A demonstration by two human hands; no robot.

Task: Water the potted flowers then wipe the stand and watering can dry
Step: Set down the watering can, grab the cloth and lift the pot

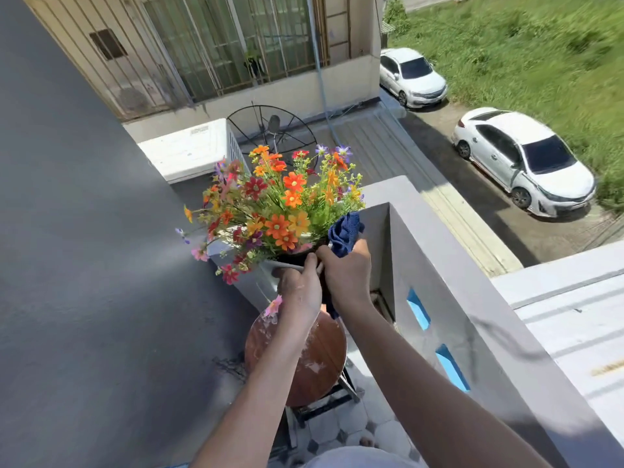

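Note:
A pot (pixel 266 282) of orange, red, yellow and purple flowers (pixel 277 204) is held up above the round brown stand (pixel 324 359). My left hand (pixel 300 285) grips the pot's near rim. My right hand (pixel 347 271) is closed on a blue cloth (pixel 344 231) and presses against the right side of the rim. Pale wet patches show on the stand's wooden top, and its dark metal legs stand on the tiled floor. No watering can is in view.
A dark grey wall (pixel 84 265) rises close on the left. A grey balcony parapet (pixel 449 285) with blue openings runs along the right. Beyond it lie a roof, an air-conditioner unit (pixel 189 146), a satellite dish (pixel 270 130) and two white cars (pixel 520 160).

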